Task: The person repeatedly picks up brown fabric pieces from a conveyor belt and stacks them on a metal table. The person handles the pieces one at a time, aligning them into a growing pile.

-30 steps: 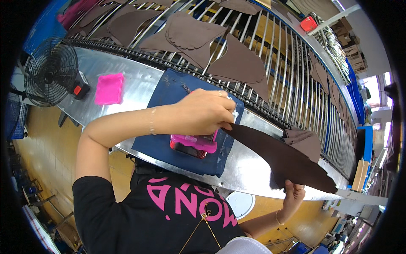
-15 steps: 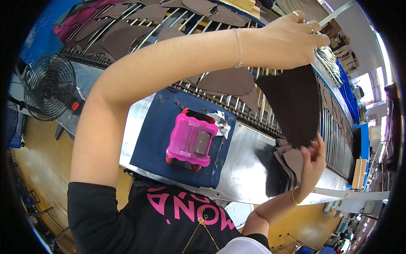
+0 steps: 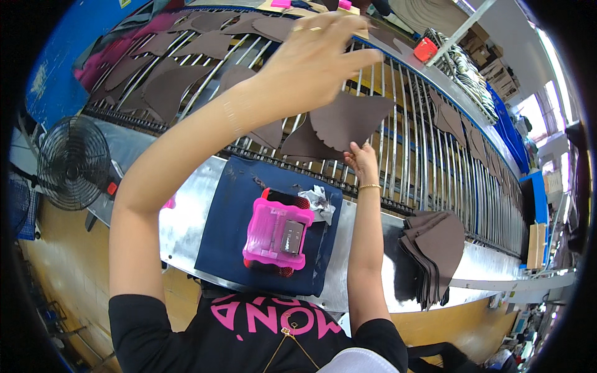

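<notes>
On the roller-bar conveyor [image 3: 407, 124] lies a brown cut piece [image 3: 351, 118] with a notched edge, partly over another brown piece [image 3: 305, 142]. My right hand [image 3: 362, 160] pinches its lower edge between thumb and fingers. Above the far side of that piece, my left hand [image 3: 320, 53] is raised with its thumb stretched out; its fingers are a little blurred, and nothing shows in them. A fanned stack of similar brown pieces [image 3: 438, 245] rests on the metal table edge to the right.
On a dark blue mat [image 3: 217, 248] stands a pink plastic holder [image 3: 277, 233] with a metal block, beside a crumpled white wrapper [image 3: 318, 204]. A black fan [image 3: 73, 161] stands at left. More brown pieces [image 3: 174, 87] cover the conveyor's left end. A red object [image 3: 425, 50] sits beyond.
The brown piece has moved left from above the stack onto the conveyor. Both hands have shifted left, and my right hand has gone farther forward. My left hand has come off the piece.
</notes>
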{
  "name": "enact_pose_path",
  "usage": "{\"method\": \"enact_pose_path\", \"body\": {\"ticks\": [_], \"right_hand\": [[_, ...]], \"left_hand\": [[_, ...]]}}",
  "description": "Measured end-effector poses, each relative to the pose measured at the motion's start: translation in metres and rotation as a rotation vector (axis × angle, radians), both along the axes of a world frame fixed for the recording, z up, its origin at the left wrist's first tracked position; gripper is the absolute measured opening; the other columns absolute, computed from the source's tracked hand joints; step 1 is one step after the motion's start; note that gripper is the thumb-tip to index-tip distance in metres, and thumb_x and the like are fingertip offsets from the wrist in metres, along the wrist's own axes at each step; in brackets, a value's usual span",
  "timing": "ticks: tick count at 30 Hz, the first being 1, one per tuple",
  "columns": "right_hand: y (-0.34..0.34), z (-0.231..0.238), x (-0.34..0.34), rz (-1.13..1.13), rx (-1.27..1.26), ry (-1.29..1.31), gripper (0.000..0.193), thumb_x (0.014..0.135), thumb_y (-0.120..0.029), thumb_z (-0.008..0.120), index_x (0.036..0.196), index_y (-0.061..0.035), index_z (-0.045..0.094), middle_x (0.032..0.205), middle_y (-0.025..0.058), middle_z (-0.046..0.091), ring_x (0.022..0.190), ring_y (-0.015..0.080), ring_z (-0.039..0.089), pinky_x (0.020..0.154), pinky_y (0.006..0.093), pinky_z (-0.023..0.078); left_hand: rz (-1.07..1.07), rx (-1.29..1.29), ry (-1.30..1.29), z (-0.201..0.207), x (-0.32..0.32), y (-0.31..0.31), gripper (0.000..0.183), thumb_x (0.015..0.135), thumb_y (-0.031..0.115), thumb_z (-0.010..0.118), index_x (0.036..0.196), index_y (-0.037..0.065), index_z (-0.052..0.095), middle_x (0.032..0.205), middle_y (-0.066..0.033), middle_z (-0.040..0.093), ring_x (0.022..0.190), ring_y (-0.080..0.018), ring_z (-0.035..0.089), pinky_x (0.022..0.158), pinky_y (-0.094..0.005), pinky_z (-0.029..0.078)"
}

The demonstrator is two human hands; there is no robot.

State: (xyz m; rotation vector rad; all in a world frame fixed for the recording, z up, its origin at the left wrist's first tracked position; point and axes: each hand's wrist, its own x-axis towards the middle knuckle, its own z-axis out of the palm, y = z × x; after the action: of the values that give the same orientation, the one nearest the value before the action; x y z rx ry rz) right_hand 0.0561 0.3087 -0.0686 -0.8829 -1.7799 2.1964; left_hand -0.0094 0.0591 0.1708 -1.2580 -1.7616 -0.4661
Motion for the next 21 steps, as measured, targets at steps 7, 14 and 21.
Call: {"method": "enact_pose_path", "body": {"ticks": [7,14,21], "right_hand": [[0.005,0.005,0.012,-0.059,0.191,-0.074,0.037,0.085,-0.025,0.067,0.098,0.0005,0.043,0.065,0.0108,0.060,0.050,0.0144,0.058,0.041,0.0242,0.047],[0.025,0.104,0.195,-0.607,0.916,-0.085,0.029,0.085,-0.027,0.065,0.088,0.0008,0.060,0.068,0.0092,0.065,0.057,0.0149,0.060,0.054,0.0297,0.047],[0.104,0.085,0.408,-0.814,1.077,-1.175,0.057,0.076,-0.050,0.067,0.112,-0.0064,0.061,0.113,0.0173,0.058,0.108,0.0319,0.054,0.088,0.0474,0.044]], "left_hand": [[0.078,-0.164,-0.255,-0.034,-0.001,-0.053,0.045,0.079,0.013,0.064,0.122,0.020,0.052,0.131,-0.0135,0.038,0.122,-0.0341,0.037,0.099,-0.0444,0.031],[0.075,-0.146,-0.432,-0.054,0.015,-0.073,0.047,0.080,0.010,0.064,0.125,0.015,0.052,0.131,-0.0121,0.039,0.120,-0.0297,0.041,0.099,-0.0407,0.034],[-0.029,-0.183,-0.583,-0.066,0.033,-0.057,0.043,0.085,0.014,0.062,0.126,0.013,0.051,0.132,-0.0106,0.036,0.120,-0.0264,0.042,0.097,-0.0386,0.037]]}}
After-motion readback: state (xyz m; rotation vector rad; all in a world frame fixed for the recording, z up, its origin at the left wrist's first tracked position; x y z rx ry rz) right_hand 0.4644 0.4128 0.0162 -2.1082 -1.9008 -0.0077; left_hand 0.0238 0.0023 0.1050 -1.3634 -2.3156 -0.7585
